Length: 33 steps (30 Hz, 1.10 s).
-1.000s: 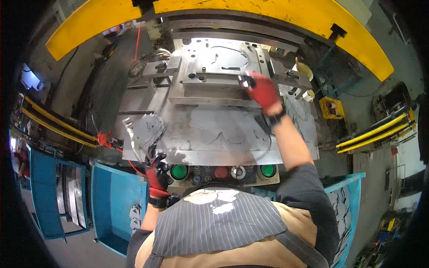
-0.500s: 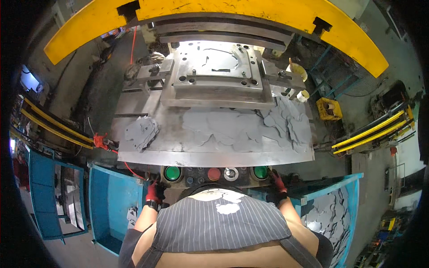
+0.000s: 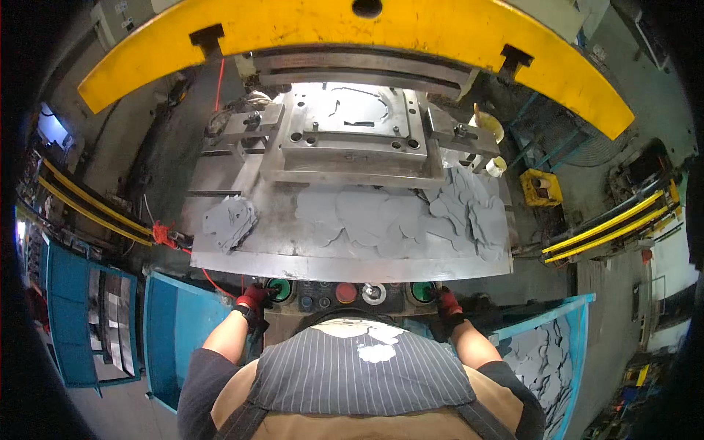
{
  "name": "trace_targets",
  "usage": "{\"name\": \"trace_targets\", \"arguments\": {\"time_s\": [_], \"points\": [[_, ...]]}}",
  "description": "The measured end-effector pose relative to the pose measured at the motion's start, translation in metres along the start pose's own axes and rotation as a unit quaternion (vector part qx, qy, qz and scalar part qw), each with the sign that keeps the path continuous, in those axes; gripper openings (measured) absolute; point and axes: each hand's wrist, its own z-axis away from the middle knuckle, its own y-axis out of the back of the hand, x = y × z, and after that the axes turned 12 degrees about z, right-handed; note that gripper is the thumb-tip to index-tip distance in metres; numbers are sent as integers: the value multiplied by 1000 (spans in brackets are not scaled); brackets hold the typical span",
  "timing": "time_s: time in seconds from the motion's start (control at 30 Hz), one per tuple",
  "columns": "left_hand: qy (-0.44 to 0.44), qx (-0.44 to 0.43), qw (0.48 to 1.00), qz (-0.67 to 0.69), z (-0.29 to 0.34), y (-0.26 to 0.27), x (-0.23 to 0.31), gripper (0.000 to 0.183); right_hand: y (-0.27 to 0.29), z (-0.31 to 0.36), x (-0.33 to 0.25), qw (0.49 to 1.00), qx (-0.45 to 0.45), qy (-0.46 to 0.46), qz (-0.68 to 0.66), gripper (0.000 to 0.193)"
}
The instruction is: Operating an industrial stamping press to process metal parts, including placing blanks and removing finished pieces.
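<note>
I stand at a metal stamping press with a yellow frame (image 3: 381,29). My left hand (image 3: 257,297), in a red glove, rests on the left green button (image 3: 279,289) of the control panel. In a matching red glove, my right hand (image 3: 446,299) sits at the right green button (image 3: 422,291). Between them are a red button (image 3: 346,292) and a silver knob (image 3: 373,294). On the press table (image 3: 220,260), flat grey sheet-metal blanks (image 3: 411,216) lie spread to the right, and a small stack of blanks (image 3: 229,220) lies at the left. The steel die block (image 3: 348,143) stands behind them.
Blue bins stand at my lower left (image 3: 172,330) and lower right (image 3: 557,352); the right one holds several grey blanks. A further blue rack (image 3: 70,315) is at far left. Yellow rails (image 3: 612,220) run on both sides. A yellow crate (image 3: 541,187) and white cups (image 3: 496,166) sit right of the die.
My right hand came back from the die area down to the right green button. My left hand stayed low at the left button. The head view shifted slightly upward.
</note>
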Motion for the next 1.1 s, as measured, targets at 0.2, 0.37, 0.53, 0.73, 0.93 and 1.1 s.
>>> {"name": "trace_targets", "arguments": {"time_s": [0.2,0.37,0.53,0.73,0.93,1.1], "points": [[-8,-40,997,59,23,-3,13,38,45,-25,51,946,-7,156,285,20],[8,-9,993,120,21,-1,6,38,6,0,-2,994,11,-1,107,23],[-20,-24,999,-2,50,-22,38,32,1,6,-7,999,21,-25,35,28],[-83,31,993,74,81,-16,22,29,-20,65,-87,966,28,-34,255,47],[-176,89,839,507,76,51,-60,34,-26,71,-163,856,120,90,495,33],[-329,457,766,310,98,66,-35,35,-134,22,-228,771,87,361,518,52]]}}
